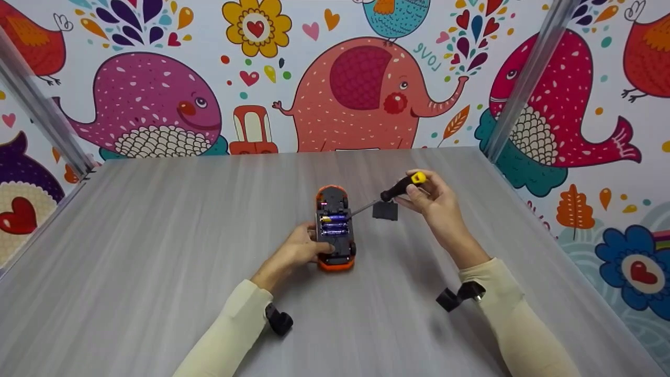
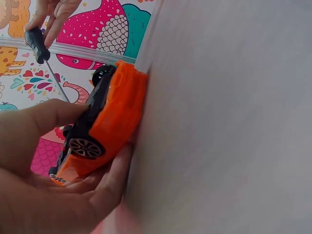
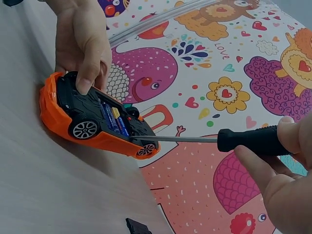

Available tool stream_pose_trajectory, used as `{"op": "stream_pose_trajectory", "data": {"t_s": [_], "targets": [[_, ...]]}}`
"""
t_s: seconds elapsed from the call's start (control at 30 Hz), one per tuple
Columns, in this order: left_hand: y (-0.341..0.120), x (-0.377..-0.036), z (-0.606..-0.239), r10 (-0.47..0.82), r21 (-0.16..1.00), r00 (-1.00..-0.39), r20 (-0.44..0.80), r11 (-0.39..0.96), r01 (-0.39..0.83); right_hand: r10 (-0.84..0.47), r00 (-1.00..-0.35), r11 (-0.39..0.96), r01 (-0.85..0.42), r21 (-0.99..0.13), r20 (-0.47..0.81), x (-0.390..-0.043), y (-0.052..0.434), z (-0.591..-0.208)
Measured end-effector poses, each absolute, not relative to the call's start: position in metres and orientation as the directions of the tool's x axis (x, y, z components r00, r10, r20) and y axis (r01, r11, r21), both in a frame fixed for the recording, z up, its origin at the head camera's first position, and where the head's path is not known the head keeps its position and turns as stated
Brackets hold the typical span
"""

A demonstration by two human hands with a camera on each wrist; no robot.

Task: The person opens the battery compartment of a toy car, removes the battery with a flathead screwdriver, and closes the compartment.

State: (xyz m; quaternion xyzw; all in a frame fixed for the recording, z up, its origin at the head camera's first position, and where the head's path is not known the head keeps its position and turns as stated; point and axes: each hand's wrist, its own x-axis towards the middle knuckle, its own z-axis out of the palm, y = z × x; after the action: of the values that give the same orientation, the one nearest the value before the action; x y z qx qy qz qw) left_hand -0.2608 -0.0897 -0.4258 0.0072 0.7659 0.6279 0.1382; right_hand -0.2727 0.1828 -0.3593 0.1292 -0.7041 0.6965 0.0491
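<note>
Head view: orange toy car lies upside down mid-table, batteries showing in its open belly. Left hand grips the car's near end, fingers curled round the side. Right hand pinches a screwdriver by its black and yellow handle, shaft angled down to the batteries. Small black cover lies flat on the table just right of the car, under the screwdriver.

Left wrist view: thumb and fingers clamp the car from both sides, roof against the table. Screwdriver handle sits top left in the other hand.

Right wrist view: fingers wrapped on the handle, tip at the car's underside near the batteries. Left hand holds the car's far end
</note>
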Motion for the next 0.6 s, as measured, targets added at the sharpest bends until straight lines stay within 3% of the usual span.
{"op": "stream_pose_trajectory", "data": {"t_s": [0.33,0.6], "targets": [[-0.093,-0.262,-0.426,0.191,0.961,-0.954,-0.231,0.200,-0.192,-0.116,-0.947,0.068,-0.308,-0.949,0.299,-0.267,0.177,-0.355],[-0.094,-0.262,-0.426,0.199,0.961,-0.946,-0.256,0.155,-0.227,-0.088,-0.936,0.206,-0.353,-0.913,0.342,-0.260,0.168,-0.349]]}}
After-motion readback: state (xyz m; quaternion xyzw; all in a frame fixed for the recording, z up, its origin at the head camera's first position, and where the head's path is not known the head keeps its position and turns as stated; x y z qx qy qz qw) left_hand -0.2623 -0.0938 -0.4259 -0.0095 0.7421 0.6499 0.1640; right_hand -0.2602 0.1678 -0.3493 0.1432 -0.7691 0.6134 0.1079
